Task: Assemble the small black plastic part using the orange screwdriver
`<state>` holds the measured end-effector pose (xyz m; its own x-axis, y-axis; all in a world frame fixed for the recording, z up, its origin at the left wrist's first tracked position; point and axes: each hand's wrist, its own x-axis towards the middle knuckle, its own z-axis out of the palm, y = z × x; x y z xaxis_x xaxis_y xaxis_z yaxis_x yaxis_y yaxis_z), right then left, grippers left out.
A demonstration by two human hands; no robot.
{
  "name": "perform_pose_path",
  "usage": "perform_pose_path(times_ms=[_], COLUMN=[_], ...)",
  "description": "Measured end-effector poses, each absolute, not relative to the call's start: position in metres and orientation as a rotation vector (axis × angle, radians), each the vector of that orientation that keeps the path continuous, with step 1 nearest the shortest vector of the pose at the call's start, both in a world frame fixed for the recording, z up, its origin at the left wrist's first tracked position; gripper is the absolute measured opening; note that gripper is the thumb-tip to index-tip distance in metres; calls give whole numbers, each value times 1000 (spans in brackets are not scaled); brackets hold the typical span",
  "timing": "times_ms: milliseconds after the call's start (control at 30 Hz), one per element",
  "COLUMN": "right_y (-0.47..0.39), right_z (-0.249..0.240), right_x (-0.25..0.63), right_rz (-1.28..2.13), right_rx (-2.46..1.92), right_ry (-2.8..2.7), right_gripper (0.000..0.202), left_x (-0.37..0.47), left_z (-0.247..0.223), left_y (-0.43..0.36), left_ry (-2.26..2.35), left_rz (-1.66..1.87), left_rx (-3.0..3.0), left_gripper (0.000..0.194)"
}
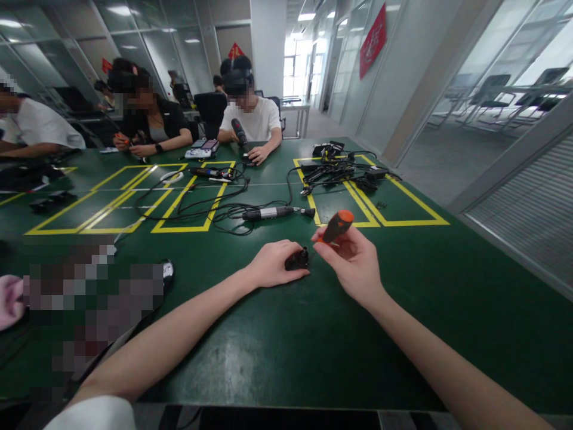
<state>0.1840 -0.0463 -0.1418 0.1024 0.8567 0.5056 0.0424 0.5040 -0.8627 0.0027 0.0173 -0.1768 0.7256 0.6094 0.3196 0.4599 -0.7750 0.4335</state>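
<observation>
On the green table [268, 334], my left hand [275, 263] is closed around a small black part [297, 259] with a short round stub on top. To its right, my right hand [356, 260] grips a screwdriver [336, 227] with an orange and black handle, its orange end tilted up and to the right. The tool's tip is too small to make out, and a narrow gap separates the two hands. Beyond them lies a black and silver handheld tool [268, 212] with a cable.
Black cables and adapters [331, 170] lie heaped at the back right. Pixelated items [116, 298] occupy the left side. Across the table, a person in white [257, 116] holds a black tool [239, 131]; more people sit at the left.
</observation>
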Motion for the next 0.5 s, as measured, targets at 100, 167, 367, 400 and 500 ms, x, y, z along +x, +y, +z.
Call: perform_pose_path(times_ms=[100,167,367,400,500], right_y=[-44,-45,-49,-49,-48], right_z=[-141,-138,-135,-135,-134], right_x=[188,188,186,185,186], right_rz=[679,691,860,876,950], right_rx=[-918,-935,-859,-847,-842], right_ry=[-1363,-1383,-1315,-1316,-1340], right_gripper=[20,21,36,34,33], left_x=[3,3,3,3,3], left_z=[-177,-177,-177,-177,-177], left_y=[17,17,16,16,16], left_ry=[830,829,836,834,817], left_rz=[655,655,664,668,675], left_rx=[2609,2612,2612,2610,2607], left_gripper=[33,32,32,32,30])
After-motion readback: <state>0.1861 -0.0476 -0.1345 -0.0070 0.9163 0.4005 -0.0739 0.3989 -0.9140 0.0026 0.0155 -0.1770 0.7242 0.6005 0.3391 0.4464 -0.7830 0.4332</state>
